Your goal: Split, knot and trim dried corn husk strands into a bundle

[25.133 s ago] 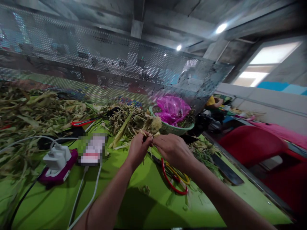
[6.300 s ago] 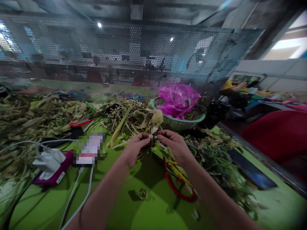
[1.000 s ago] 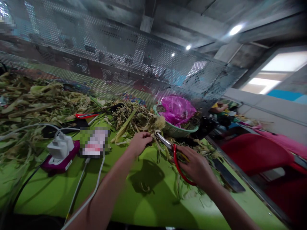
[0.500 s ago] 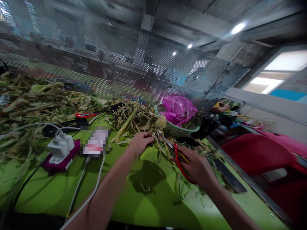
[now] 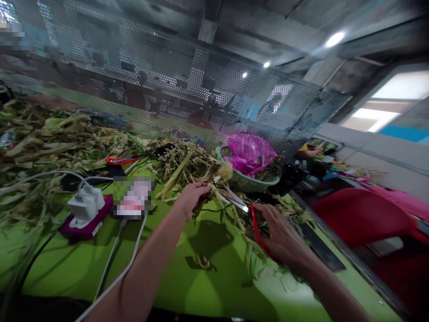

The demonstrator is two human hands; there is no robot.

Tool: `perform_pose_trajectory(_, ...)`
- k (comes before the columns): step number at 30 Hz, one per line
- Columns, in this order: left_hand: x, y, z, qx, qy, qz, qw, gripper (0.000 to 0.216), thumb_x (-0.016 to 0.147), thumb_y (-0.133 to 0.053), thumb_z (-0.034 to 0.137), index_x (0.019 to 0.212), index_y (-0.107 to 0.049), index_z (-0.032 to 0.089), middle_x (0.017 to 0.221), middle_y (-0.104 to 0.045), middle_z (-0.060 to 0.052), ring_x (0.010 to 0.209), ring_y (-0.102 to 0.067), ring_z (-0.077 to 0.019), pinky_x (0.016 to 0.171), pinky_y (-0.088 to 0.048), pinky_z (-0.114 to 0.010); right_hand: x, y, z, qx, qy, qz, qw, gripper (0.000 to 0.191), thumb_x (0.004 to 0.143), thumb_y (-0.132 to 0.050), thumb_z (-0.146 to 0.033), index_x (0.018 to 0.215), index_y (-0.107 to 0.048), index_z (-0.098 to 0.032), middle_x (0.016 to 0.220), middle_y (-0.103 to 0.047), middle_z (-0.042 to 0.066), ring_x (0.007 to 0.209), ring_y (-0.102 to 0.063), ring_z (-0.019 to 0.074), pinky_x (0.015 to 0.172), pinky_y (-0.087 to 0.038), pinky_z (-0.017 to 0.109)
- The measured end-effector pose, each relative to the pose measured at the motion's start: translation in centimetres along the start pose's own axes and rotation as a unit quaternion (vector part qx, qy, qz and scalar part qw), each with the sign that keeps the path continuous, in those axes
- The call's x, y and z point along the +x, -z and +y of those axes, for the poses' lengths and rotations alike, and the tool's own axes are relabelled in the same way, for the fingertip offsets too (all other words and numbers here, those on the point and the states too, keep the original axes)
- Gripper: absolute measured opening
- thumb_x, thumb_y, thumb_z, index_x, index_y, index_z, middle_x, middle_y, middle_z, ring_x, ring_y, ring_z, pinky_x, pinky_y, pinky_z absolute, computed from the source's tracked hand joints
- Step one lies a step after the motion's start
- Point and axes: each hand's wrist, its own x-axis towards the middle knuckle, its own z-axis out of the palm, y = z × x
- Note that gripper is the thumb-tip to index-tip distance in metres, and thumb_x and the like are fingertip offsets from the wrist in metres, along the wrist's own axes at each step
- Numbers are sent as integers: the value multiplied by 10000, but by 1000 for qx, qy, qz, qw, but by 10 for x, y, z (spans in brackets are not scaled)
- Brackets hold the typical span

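In the middle of the head view, my left hand (image 5: 193, 197) is closed on a bit of dried plant (image 5: 214, 184), with fingertips pinched at its end. My right hand (image 5: 276, 230) grips red-handled scissors (image 5: 255, 223). Their blades point left, toward the plant piece beside my left fingertips; whether they touch it I cannot tell. Loose stems and leaves (image 5: 234, 212) lie under the blades. A small curled scrap (image 5: 202, 261) rests on the green table (image 5: 167, 277) below my hands.
Behind stands a green basket (image 5: 254, 183) with a pink plastic bag (image 5: 250, 154). Left are a phone (image 5: 134, 199), a purple power strip (image 5: 85, 228) with white plugs, cables, another red-handled tool (image 5: 123, 160) and heaped dry husks (image 5: 50, 143). A red chair (image 5: 362, 219) is at right.
My right hand has drawn the scissors slightly right, and its fingers have spread somewhat on the handles. My left hand has shifted a little left, still holding the dried plant.
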Motion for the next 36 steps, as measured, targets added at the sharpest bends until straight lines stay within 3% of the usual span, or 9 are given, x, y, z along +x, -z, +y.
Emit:
perform_pose_trajectory(16, -5, -6, -2, 94, 10, -39, 995, 84, 644, -655, 150, 723, -650, 123, 592, -602, -4, 535, -541, -87, 571, -430, -208, 16, -2, -17, -103, 30, 48, 993, 403, 836, -544, -399, 1200, -504, -231, 1008, -620, 65, 863, -628, 228, 623, -454, 294)
perform_pose_trajectory(25, -4, -5, -4, 161, -14, -56, 985, 123, 693, -612, 143, 793, -673, 105, 676, -627, -29, 562, -536, -85, 602, -435, -214, 16, -4, -17, -116, 45, 79, 989, 480, 802, -593, -489, 1199, -543, -225, 999, -657, 65, 846, -652, 237, 572, -460, 291)
perform_pose_trajectory(31, -4, -5, -5, 147, -16, -57, 987, 109, 692, -644, 159, 784, -664, 104, 698, -628, -27, 577, -541, -82, 611, -445, -210, 13, -13, -12, -42, 53, 94, 993, 400, 838, -572, -364, 1211, -565, -221, 1120, -669, 81, 947, -661, 237, 700, -504, 294)
perform_pose_trajectory(36, -6, -8, -3, 116, -6, -36, 993, 91, 657, -691, 157, 722, -644, 114, 629, -607, -5, 560, -538, -84, 610, -461, -217, 18, -17, -11, 106, -35, 115, 987, 365, 776, -640, -380, 1096, -632, -205, 971, -705, 56, 832, -667, 219, 720, -500, 281)
